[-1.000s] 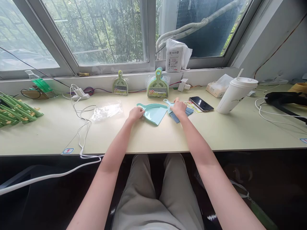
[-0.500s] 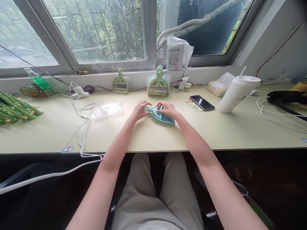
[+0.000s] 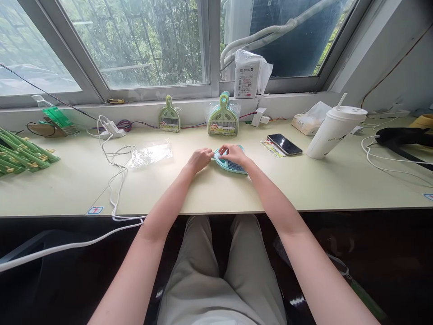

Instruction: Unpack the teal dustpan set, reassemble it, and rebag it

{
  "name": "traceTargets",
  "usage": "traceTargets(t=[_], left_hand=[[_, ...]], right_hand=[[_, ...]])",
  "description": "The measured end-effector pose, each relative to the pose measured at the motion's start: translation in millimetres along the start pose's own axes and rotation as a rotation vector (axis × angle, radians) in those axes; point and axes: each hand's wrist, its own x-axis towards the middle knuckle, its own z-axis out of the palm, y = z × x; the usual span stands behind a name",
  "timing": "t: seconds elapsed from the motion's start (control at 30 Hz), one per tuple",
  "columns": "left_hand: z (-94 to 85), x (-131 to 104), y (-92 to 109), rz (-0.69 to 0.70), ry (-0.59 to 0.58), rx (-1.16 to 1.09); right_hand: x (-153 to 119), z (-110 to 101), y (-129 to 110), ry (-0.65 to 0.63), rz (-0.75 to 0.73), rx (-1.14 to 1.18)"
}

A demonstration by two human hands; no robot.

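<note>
Two bare hands, head view, both at one blue-green dustpan [image 3: 225,169] lying on the table [image 3: 219,194]. Left hand [image 3: 201,159]: fingers closed, pinching the dustpan's handle end; handle mostly hidden. Right hand [image 3: 233,154]: fingers curled down over the brush [image 3: 238,166], which lies in the dustpan, bristles to the right of the left grip; can't tell if fingertips pinch it or just press. Right of the right hand: printed card [image 3: 270,148] partly under phone [image 3: 284,144], then white cup [image 3: 333,133]. Left of the left grip: crumpled clear wrapper [image 3: 151,155]. Beyond both hands: packaged green brush sets [image 3: 223,118].
</note>
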Motion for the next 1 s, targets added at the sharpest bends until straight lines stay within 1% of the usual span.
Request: traceTargets(t=[0.23,0.37,0.43,0.5,0.53,0.63,0.67,0.7,0.73,0.77,0.83,0.87,0.9,0.93,0.97,1.0], left_hand=[[4.7,3.1,0.5,-0.067,-0.021,0.008],[7.7,0.8,-1.1,-0.07,0.015,-0.02],[8.3,-0.6,-1.2,-0.074,0.062,-0.079],[7.6,-0.2,1.3,-0.117,0.179,-0.178],[6.9,1.0,3.9,-0.163,0.273,-0.242],[4.6,8.6,16.0,-0.399,0.595,-0.506],[4.0,11.8,20.3,-0.485,0.66,-0.636],[3.5,14.9,24.2,-0.553,0.668,-0.798],[3.3,17.4,27.4,-0.589,0.607,-0.983],[3.3,19.4,29.6,-0.589,0.483,-1.172],[4.0,21.1,31.1,-0.529,0.158,-1.465],[4.6,21.1,30.7,-0.506,0.033,-1.544],[5.3,20.8,29.7,-0.507,-0.034,-1.586],[6.2,20.3,28.2,-0.536,-0.042,-1.606],[7.0,19.7,26.2,-0.585,-0.01,-1.612],[7.8,19.1,23.9,-0.639,0.037,-1.611]], right_hand=[[0.2,0.0,1.5,-0.016,-0.011,-0.005],[-2.7,-0.3,-2.8,-0.028,-0.01,-0.075],[-3.0,-0.1,-4.9,-0.005,-0.005,-0.098],[-2.1,0.4,-7.3,0.058,0.008,-0.061],[-1.4,1.0,-8.8,0.109,0.015,-0.027],[0.7,5.1,-15.0,0.317,0.038,0.065],[1.4,7.2,-17.4,0.386,0.052,0.088],[2.0,9.4,-19.8,0.448,0.067,0.109],[2.9,11.4,-21.8,0.5,0.083,0.132],[3.9,13.0,-23.3,0.537,0.095,0.158],[6.7,13.3,-23.5,0.554,0.108,0.213],[8.3,11.6,-21.6,0.539,0.112,0.236],[9.6,8.5,-17.8,0.523,0.119,0.244],[10.4,4.0,-12.0,0.521,0.136,0.23],[10.4,-1.6,-4.0,0.538,0.165,0.195],[9.4,-8.0,6.1,0.59,0.209,0.117]])
